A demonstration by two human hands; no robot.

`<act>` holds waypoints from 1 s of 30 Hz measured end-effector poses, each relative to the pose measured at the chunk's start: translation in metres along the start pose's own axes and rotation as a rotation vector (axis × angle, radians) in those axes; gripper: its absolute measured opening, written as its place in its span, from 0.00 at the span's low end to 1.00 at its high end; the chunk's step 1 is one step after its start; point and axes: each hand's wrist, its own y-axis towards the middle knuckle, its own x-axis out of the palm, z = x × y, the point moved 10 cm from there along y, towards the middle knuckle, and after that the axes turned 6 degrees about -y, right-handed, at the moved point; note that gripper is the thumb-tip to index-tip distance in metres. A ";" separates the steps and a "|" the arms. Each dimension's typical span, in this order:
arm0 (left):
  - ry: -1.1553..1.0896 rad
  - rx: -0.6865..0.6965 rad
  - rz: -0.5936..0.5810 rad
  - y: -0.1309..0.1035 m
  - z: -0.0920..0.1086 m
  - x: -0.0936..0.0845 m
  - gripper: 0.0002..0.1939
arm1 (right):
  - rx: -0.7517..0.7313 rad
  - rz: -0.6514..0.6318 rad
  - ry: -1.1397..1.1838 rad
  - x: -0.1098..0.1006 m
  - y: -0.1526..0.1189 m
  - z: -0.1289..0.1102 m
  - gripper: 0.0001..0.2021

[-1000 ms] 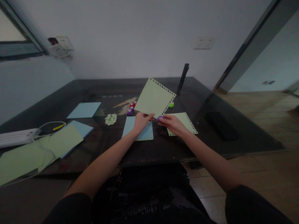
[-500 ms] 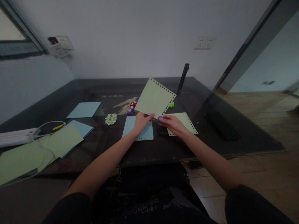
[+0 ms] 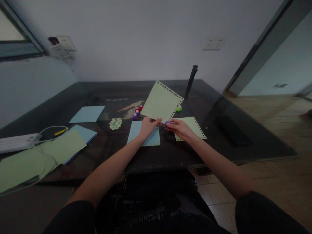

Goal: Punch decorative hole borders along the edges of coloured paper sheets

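My left hand (image 3: 148, 126) pinches the lower edge of a light green sheet of paper (image 3: 161, 102), raised and tilted above the table. Punched holes run along its upper and right edges. My right hand (image 3: 180, 127) is closed around a small purple craft punch (image 3: 167, 123) at the sheet's lower right corner. Below my left hand lies a blue sheet (image 3: 135, 131) with holes along its edge. Under my right hand rests another green sheet (image 3: 192, 125), also edged with holes. Behind the raised sheet are red and purple punches (image 3: 136, 115) and a green punch (image 3: 179, 108).
A pile of small paper cut-outs (image 3: 115, 123) lies left of centre. Blue sheets (image 3: 87, 114) and green sheets (image 3: 65, 144) cover the left side, near a white power strip (image 3: 18, 143) with cables. A black phone-like slab (image 3: 232, 130) lies right; a dark upright post (image 3: 190, 82) stands behind.
Both hands keep almost the same position, with the green sheet and the purple punch still held. The view has shifted very slightly.
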 end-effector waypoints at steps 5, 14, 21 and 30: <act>0.028 0.008 -0.002 0.000 0.001 0.001 0.12 | -0.010 -0.004 -0.025 0.000 0.000 -0.001 0.13; -0.010 0.006 -0.008 0.000 0.000 0.003 0.12 | -0.074 0.000 -0.112 0.000 0.001 -0.006 0.09; -0.025 0.020 0.003 0.000 -0.001 0.003 0.12 | -0.112 0.012 -0.114 -0.001 0.001 -0.009 0.12; -0.052 0.027 0.014 -0.002 0.001 0.003 0.10 | -0.119 0.023 -0.103 -0.004 0.002 -0.010 0.10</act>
